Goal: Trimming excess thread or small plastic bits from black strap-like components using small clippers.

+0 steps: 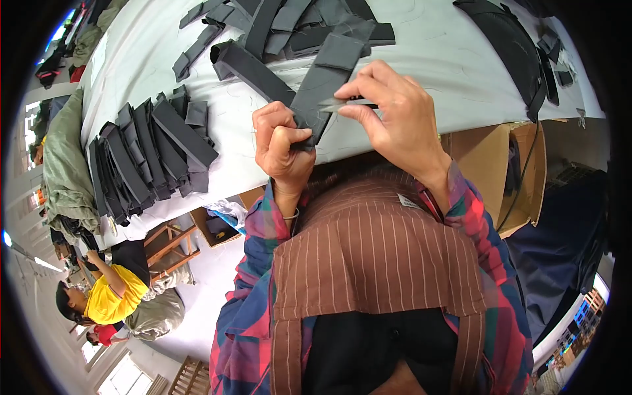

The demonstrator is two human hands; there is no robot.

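My left hand (283,143) is closed on the near end of a dark grey fabric strip (324,80), with the thumb lying over its edge. The strip slants away over the table and has a folded, stitched flap near its far end. In my right hand (403,112), thumb and fingers pinch small thread snips (330,104). Their metal tips lie against or just over the strip, close to my left fingers; whether they touch it I cannot tell. Beside my left hand, another grey strip (253,71) with a looped end lies on the table.
A white-covered table (454,79) spreads out before me. Several dark strips (148,148) lie in a row at the left, and more are heaped (296,29) at the back. A curved black piece (507,49) lies far right. Below the edge stands a cardboard box (480,161). A person in yellow (115,293) works at left.
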